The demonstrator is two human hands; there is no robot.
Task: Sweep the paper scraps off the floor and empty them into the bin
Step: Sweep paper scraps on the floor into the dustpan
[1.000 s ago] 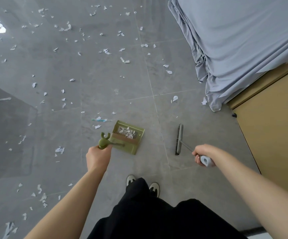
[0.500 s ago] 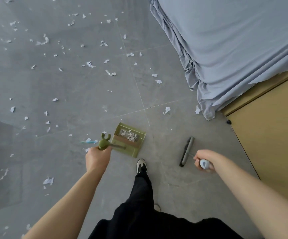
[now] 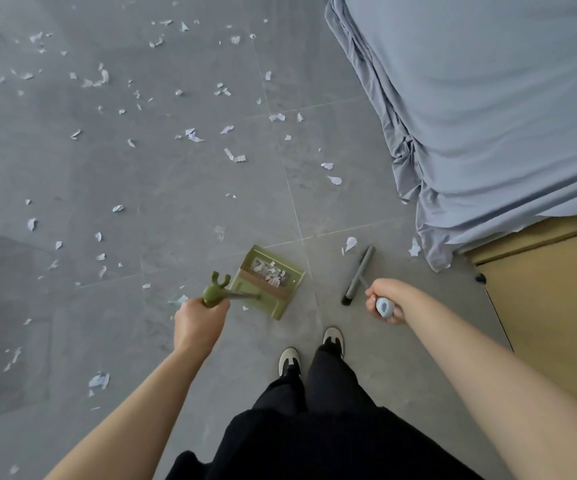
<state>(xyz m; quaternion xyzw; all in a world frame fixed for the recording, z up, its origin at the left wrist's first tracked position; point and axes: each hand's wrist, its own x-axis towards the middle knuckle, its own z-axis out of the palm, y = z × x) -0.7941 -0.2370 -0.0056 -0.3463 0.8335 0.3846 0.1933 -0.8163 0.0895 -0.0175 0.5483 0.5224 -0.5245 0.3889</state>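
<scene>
Scraps (image 3: 269, 274) already lie in the dustpan (image 3: 267, 281), which your left hand (image 3: 199, 322) holds by its upright green handle (image 3: 215, 292), fingers curled around it. Your right hand (image 3: 385, 301) grips the broom (image 3: 357, 275) by its pale handle end. Compared with a second ago you have stepped forward: both shoes (image 3: 332, 337) are now close behind the pan, the broom head has turned and come nearer to the scrap (image 3: 350, 242) on its far side, and the pan has moved along with you. I judge you are setting up for the next sweep, with most of the work still ahead. Many scraps remain on the floor (image 3: 162, 188), mainly far and left. At the right a draped sheet (image 3: 488, 116) hangs down to the floor, with one scrap (image 3: 414, 247) just beside its hem; the cloth may get in the broom's way there. A tan panel (image 3: 557, 306) stands near right. No bin is in view
</scene>
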